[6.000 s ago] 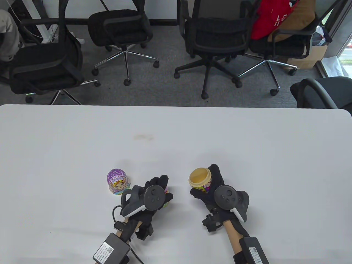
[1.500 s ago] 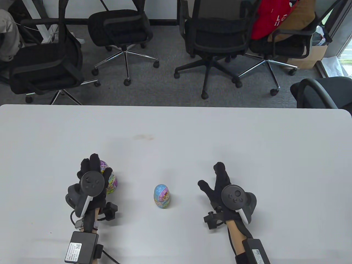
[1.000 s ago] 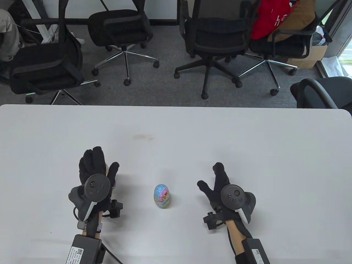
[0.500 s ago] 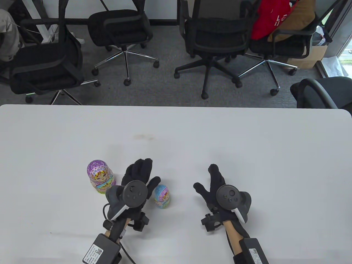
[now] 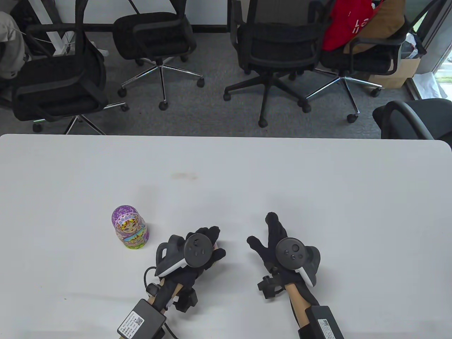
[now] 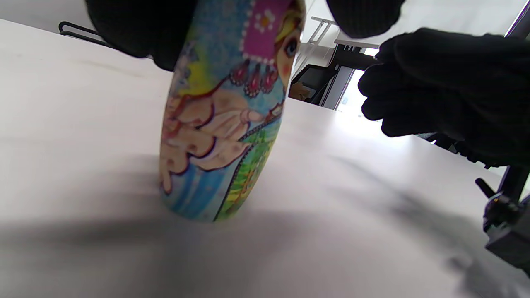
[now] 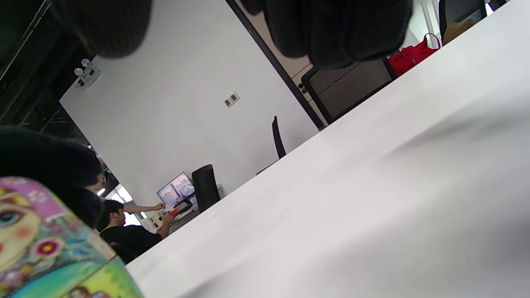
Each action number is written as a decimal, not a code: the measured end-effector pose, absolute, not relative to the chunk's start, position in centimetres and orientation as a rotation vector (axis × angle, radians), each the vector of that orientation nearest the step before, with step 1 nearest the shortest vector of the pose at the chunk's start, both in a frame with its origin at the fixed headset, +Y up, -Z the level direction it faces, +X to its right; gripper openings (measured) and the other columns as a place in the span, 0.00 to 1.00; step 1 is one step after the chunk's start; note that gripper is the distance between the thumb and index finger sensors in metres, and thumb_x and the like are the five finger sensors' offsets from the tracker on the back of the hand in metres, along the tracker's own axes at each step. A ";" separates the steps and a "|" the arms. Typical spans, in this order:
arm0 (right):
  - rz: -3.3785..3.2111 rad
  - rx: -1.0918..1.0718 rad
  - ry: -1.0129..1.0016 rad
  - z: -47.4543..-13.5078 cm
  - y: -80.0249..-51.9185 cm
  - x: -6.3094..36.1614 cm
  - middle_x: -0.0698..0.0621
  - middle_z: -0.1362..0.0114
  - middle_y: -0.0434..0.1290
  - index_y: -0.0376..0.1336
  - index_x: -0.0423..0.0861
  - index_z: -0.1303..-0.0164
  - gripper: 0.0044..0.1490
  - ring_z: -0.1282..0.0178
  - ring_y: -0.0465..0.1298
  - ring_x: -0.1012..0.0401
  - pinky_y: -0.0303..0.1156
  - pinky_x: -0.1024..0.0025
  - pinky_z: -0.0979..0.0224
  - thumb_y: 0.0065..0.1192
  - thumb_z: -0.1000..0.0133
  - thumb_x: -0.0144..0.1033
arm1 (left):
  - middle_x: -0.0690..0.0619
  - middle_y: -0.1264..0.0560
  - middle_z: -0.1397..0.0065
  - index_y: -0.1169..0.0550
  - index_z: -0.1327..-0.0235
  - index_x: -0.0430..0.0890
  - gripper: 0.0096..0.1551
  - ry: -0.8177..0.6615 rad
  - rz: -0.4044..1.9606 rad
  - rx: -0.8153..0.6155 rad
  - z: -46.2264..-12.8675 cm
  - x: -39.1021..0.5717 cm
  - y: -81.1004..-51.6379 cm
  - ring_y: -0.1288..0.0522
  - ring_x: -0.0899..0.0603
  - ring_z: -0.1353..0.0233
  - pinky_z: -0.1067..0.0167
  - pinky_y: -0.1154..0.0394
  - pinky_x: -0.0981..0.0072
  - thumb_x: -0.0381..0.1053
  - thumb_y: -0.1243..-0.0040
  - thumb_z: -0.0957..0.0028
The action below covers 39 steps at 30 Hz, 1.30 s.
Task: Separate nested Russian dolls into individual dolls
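Right now my left hand [image 5: 203, 252] is curled over the top of the small blue doll [image 6: 225, 111], fingers wrapped round its head; from the left wrist view its base sits flat on the white table [image 5: 317, 183], upright, maybe a touch tilted. From above the doll is almost fully hidden under my glove. My right hand [image 5: 273, 240] hovers just beside it, fingers straight and spread, gripping nothing, thumb pointing toward the doll. The bigger purple doll [image 5: 129, 227] stands closed and upright, left of my left hand, apart from it, nobody touching it.

Step in hand, as I read it: the outer doll is done and set aside, and the blue one is next to open. Can't see a seam on it from here, so can't say whether it holds more inside.

Next move needs my right hand to come in and take the lower half while my left keeps the upper half, then twist and pull apart. Grip should stay off the seam line; the painted surface looks glossy, so it could slip if I squeeze lightly.
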State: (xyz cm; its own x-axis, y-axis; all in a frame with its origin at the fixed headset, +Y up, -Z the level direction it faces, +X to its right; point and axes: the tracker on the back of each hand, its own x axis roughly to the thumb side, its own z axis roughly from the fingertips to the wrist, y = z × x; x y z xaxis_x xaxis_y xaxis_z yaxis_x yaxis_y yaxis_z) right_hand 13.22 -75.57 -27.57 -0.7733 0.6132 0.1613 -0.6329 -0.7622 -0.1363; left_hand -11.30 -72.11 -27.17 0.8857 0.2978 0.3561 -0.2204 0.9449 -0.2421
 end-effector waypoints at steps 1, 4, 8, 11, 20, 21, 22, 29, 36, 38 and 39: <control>2.448 0.148 -0.236 -27.5 -75.5 13.1 0.34 0.18 0.54 0.39 0.35 0.18 0.59 0.23 0.61 0.39 0.62 0.44 0.23 0.56 0.45 0.57 | 0.37 0.32 0.17 0.35 0.14 0.44 0.42 -0.396 0.259 -0.184 -27.2 -11.2 -72.2 0.27 0.31 0.25 0.33 0.25 0.44 0.61 0.48 0.40; 2.447 0.174 -0.217 -27.5 -75.6 12.7 0.34 0.18 0.54 0.39 0.35 0.18 0.59 0.23 0.61 0.39 0.62 0.44 0.23 0.56 0.46 0.57 | 0.38 0.31 0.19 0.35 0.16 0.44 0.40 -0.381 0.230 -0.149 -27.2 -11.1 -72.5 0.25 0.33 0.27 0.35 0.23 0.48 0.59 0.46 0.40; 2.442 0.243 -0.150 -27.3 -75.7 11.6 0.34 0.18 0.54 0.39 0.35 0.18 0.59 0.23 0.61 0.38 0.62 0.43 0.23 0.57 0.46 0.57 | 0.37 0.28 0.22 0.32 0.18 0.42 0.39 -0.392 0.252 -0.089 -27.3 -11.4 -72.6 0.24 0.32 0.30 0.38 0.21 0.51 0.57 0.45 0.41; 2.444 0.324 -0.093 -27.2 -75.8 10.7 0.34 0.18 0.54 0.38 0.35 0.18 0.60 0.23 0.60 0.38 0.62 0.43 0.23 0.58 0.47 0.57 | 0.37 0.28 0.23 0.32 0.18 0.41 0.39 -0.394 0.300 -0.073 -27.4 -11.9 -72.3 0.23 0.33 0.31 0.39 0.20 0.52 0.57 0.45 0.41; 2.405 0.616 0.122 -26.4 -75.7 7.5 0.30 0.16 0.43 0.27 0.33 0.19 0.74 0.20 0.54 0.34 0.59 0.40 0.21 0.64 0.51 0.58 | 0.36 0.27 0.24 0.31 0.19 0.39 0.39 -0.469 0.572 -0.007 -26.7 -12.8 -69.6 0.23 0.33 0.32 0.41 0.19 0.54 0.57 0.46 0.40; 2.393 0.629 0.125 -26.3 -75.7 7.2 0.30 0.16 0.42 0.26 0.33 0.19 0.75 0.20 0.54 0.34 0.59 0.39 0.21 0.65 0.52 0.58 | 0.36 0.28 0.24 0.31 0.20 0.39 0.38 -0.477 0.599 -0.014 -26.7 -12.9 -69.4 0.23 0.33 0.32 0.41 0.19 0.54 0.57 0.46 0.40; 2.384 0.633 0.122 -26.3 -75.7 7.1 0.29 0.16 0.41 0.26 0.32 0.20 0.75 0.20 0.54 0.33 0.59 0.39 0.21 0.65 0.52 0.58 | 0.36 0.28 0.24 0.31 0.20 0.39 0.38 -0.487 0.626 -0.022 -26.7 -12.9 -69.3 0.23 0.32 0.33 0.41 0.19 0.54 0.57 0.46 0.39; 2.320 0.556 0.069 -25.9 -75.7 6.6 0.34 0.21 0.57 0.37 0.33 0.19 0.64 0.28 0.68 0.41 0.72 0.50 0.28 0.67 0.50 0.51 | 0.34 0.29 0.24 0.33 0.19 0.37 0.38 -0.508 0.721 -0.076 -26.6 -12.6 -69.7 0.24 0.32 0.33 0.41 0.19 0.54 0.56 0.50 0.37; 2.537 0.560 -0.218 -25.1 -74.6 5.9 0.36 0.28 0.67 0.47 0.31 0.22 0.61 0.37 0.76 0.45 0.79 0.59 0.35 0.69 0.54 0.53 | 0.30 0.34 0.25 0.42 0.19 0.31 0.38 -0.496 0.687 -0.081 -26.7 -12.4 -70.3 0.27 0.31 0.35 0.45 0.19 0.57 0.54 0.66 0.34; 2.665 0.576 -0.386 -24.7 -74.2 5.2 0.35 0.28 0.67 0.48 0.30 0.23 0.61 0.37 0.75 0.45 0.79 0.58 0.35 0.70 0.55 0.52 | 0.29 0.34 0.27 0.43 0.20 0.28 0.39 -0.454 0.675 -0.082 -26.9 -12.6 -70.5 0.26 0.31 0.37 0.47 0.18 0.59 0.54 0.68 0.34; 2.704 0.584 -0.408 -24.7 -74.1 5.1 0.36 0.29 0.68 0.48 0.30 0.23 0.61 0.38 0.76 0.46 0.81 0.61 0.36 0.69 0.55 0.54 | 0.29 0.33 0.27 0.42 0.20 0.28 0.39 -0.451 0.690 -0.069 -26.9 -12.7 -70.6 0.25 0.32 0.38 0.48 0.17 0.59 0.54 0.68 0.34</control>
